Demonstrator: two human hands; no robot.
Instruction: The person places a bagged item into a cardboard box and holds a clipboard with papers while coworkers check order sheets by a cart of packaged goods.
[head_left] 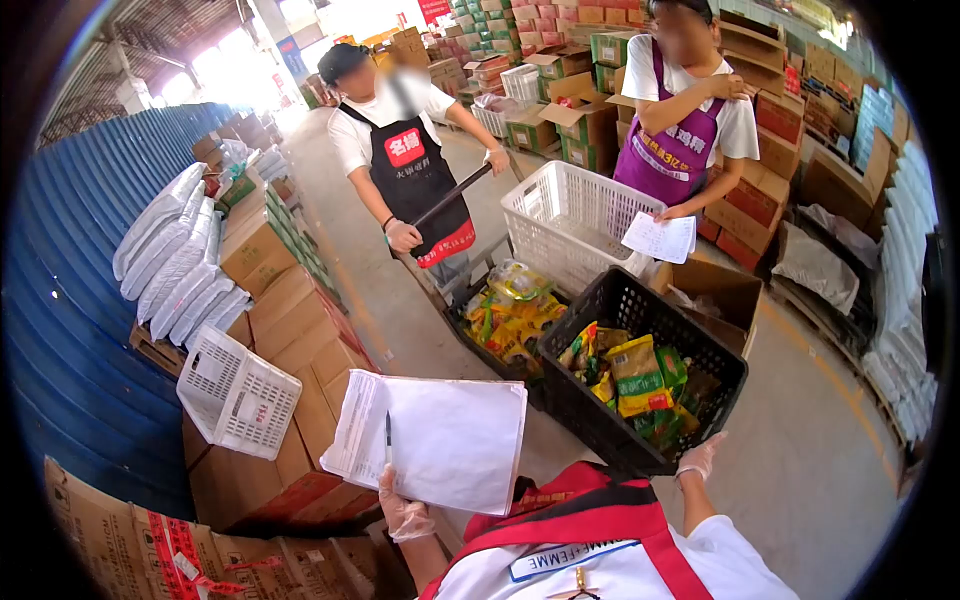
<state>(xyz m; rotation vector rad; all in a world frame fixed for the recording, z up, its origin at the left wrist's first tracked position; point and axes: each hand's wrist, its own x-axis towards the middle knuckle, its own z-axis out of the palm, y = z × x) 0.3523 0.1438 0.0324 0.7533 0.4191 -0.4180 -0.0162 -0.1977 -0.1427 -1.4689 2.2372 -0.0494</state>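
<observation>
My left hand [405, 510], in a clear plastic glove, holds a clipboard-like stack of white paper [455, 440] by its lower left edge. A pen [388, 440] lies upright on the paper, its lower end at my thumb. My right hand [703, 455], also gloved, grips the near right corner of a black plastic basket [715, 375]. Yellow and green food packets [640, 375] fill part of this tilted basket. Behind it, a second dark basket [470, 340] holds more yellow packets, and a white plastic basket [530, 215] stands beyond.
A person in a black apron [415, 175] holds a cart handle [450, 200]. Another person in a purple apron [670, 130] holds written sheets [660, 238]. At left are stacked cartons [300, 320], a white basket [240, 390] and pale sacks [165, 240]. An open carton [725, 290] sits behind the black basket.
</observation>
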